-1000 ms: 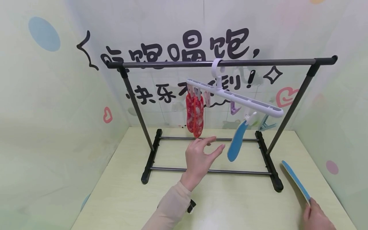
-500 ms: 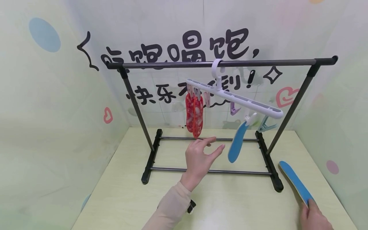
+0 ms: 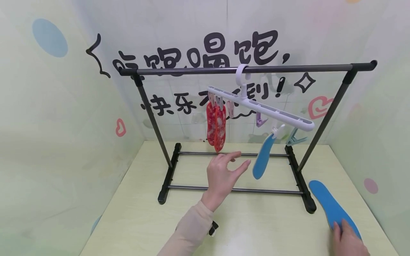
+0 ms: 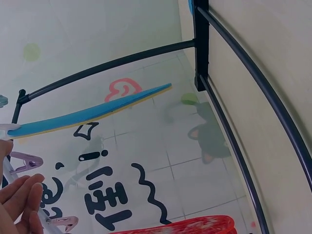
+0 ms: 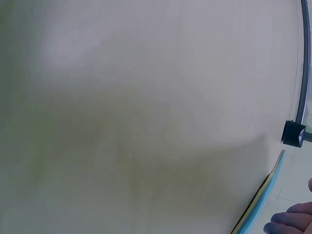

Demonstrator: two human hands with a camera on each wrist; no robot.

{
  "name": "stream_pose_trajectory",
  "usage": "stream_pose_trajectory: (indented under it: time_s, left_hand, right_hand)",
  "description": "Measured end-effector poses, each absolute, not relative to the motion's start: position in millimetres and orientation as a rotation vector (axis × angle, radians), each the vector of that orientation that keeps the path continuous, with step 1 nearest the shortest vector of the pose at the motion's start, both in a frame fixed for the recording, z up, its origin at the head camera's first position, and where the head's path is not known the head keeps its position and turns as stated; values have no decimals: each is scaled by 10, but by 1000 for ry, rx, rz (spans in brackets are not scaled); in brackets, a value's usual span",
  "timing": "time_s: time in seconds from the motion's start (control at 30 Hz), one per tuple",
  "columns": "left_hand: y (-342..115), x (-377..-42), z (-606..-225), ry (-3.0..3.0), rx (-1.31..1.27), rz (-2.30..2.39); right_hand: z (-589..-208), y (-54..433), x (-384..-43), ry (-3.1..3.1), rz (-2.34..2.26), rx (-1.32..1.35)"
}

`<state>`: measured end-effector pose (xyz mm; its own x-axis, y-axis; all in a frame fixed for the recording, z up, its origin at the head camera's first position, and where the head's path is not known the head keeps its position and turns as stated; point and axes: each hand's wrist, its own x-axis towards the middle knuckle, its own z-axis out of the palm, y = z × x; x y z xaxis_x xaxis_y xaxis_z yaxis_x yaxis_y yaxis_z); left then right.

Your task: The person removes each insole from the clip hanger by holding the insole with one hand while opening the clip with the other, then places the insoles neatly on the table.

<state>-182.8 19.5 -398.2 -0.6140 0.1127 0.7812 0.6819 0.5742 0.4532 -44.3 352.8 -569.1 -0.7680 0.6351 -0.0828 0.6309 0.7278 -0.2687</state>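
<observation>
A blue insole (image 3: pixel 334 209) with a pale yellow underside is in my right hand (image 3: pixel 350 243), which pinches its near end low over the table at the right. My left hand (image 3: pixel 222 174) is raised in front of the rack with thumb and forefinger apart, holding nothing. Just right of its fingertips, another blue insole (image 3: pixel 264 156) hangs from a white clip on the lilac hanger (image 3: pixel 275 112). Two red-and-white mottled, insole-shaped pieces (image 3: pixel 216 126) hang by clips from the hanger's left end, above my left hand. The right wrist view catches the held insole (image 5: pixel 261 204) edge-on.
The hanger hooks over the top bar (image 3: pixel 298 68) of a black rack, whose feet (image 3: pixel 309 204) stand on the pale table. A pink clip (image 3: pixel 230 109), a purple clip (image 3: pixel 261 120) and a pale teal clip (image 3: pixel 295 138) hang without items. Printed walls enclose the table.
My right hand has turned the insole from nearly edge-on to showing its broad blue face, shifting slightly left. My left hand stays in place.
</observation>
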Motion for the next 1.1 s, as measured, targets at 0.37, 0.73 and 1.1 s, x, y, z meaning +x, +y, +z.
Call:
stream_pose_trajectory:
  time_s: [0.37,0.73,1.1]
  left_hand:
    - [207,-1872,-3926,-2118,-659,-989]
    - [250,-1910,-3844,-2095,-669,-965]
    - [307,-1949,-3758,-2106,-677,-965]
  right_hand:
    - [-5614,3375,-511,-2776,537,-823]
    - [-5519,3259,-622,-2873,560,-769]
    - [-5433,2968,-743,-2839,572,-610]
